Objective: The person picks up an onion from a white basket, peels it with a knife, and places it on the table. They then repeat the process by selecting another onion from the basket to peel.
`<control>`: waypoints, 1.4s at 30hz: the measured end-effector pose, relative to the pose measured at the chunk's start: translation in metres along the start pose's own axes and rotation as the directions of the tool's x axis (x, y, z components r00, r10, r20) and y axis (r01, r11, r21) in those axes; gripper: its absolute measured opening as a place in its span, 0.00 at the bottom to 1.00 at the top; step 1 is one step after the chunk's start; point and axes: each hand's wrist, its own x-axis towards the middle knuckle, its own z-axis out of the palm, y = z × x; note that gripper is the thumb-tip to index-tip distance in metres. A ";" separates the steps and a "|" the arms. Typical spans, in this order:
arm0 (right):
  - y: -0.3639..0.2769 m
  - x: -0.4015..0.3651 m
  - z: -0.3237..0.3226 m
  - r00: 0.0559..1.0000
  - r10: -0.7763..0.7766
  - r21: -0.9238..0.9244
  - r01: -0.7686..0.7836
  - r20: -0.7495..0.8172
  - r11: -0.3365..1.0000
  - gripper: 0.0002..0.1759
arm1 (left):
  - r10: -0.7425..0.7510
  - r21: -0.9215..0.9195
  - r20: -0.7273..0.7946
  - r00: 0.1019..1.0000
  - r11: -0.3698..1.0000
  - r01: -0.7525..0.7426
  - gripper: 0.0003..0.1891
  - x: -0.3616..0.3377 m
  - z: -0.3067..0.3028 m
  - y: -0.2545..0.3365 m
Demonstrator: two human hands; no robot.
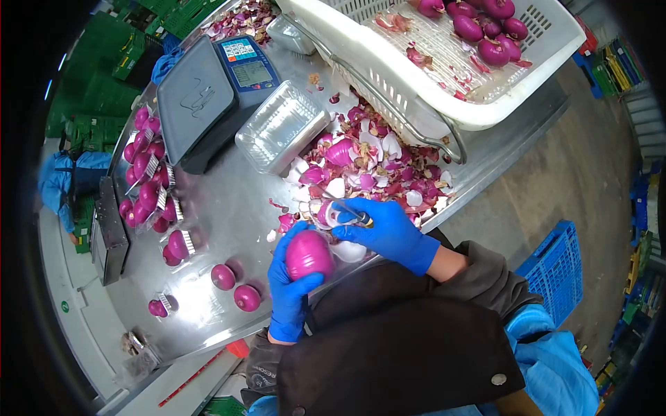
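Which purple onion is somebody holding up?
The big, round purple onion in the blue-gloved left hand. The other onions lie in the white plastic basket or on the grey metal table.

Pale capital letters on the dark grey left sleeve (263,371), at the near edge of the scene, appear to read "RESO"; anything after them is too blurred to make out. On the digital scale (198,104), far and to the left, the blue-framed keypad (238,49) carries markings too small to read, and no figures are legible on its grey display (252,74). A round green sign (64,306) on the pale surface at the left bears a small white mark, also unreadable.
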 end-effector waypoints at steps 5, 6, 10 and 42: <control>-0.015 0.006 -0.003 0.969 0.177 0.587 -0.245 0.172 0.771 0.23 | 0.028 -0.372 -0.085 0.996 0.926 -0.057 0.49 0.003 -0.013 0.001; -0.014 0.010 -0.003 0.990 0.124 0.479 -0.143 0.071 0.866 0.24 | -0.031 -0.528 0.071 0.997 0.847 0.064 0.50 0.005 -0.017 0.001; -0.024 0.018 -0.015 0.987 0.053 0.055 -0.046 -0.149 0.997 0.24 | -0.076 -0.789 0.323 0.943 0.528 0.313 0.50 0.006 -0.027 -0.010; -0.063 0.022 0.012 0.939 -0.026 0.232 -0.058 0.344 0.971 0.15 | -0.090 -0.383 -0.060 0.994 0.922 0.061 0.37 0.050 -0.028 0.003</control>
